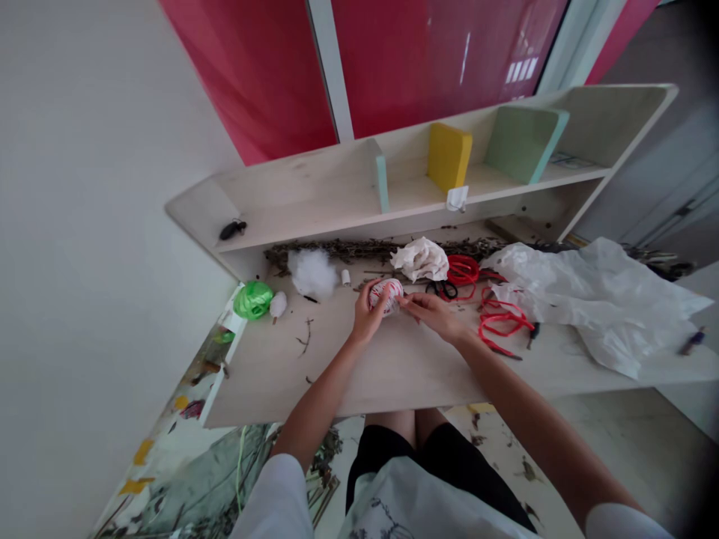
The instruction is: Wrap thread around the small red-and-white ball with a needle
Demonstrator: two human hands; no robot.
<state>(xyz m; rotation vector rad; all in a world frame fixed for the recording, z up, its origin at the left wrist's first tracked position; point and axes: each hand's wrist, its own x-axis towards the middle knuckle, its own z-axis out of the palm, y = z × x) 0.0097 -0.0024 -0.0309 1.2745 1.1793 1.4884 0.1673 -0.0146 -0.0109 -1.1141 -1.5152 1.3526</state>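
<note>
My left hand (369, 311) is wrapped around a white ball with red streaks (384, 287), held just above the desk. At the ball's right side, the fingers of my right hand (431, 311) are pinched together; whatever is between them is too small to make out. Behind the hands lies a crumpled white sheet (421, 259). Black-handled scissors (442, 289) rest beside a coil of red ribbon (463, 269). More red ribbon (502, 323) spreads loosely to the right of my right hand.
White fluffy stuffing (313, 272), a small white spool (345, 278), a green ribbon ball (253, 300) and a small white ball on a stick (278, 305) lie left. Dry twigs (359, 251) line the back. A translucent plastic bag (595, 299) covers the right side, below the shelf (314, 195).
</note>
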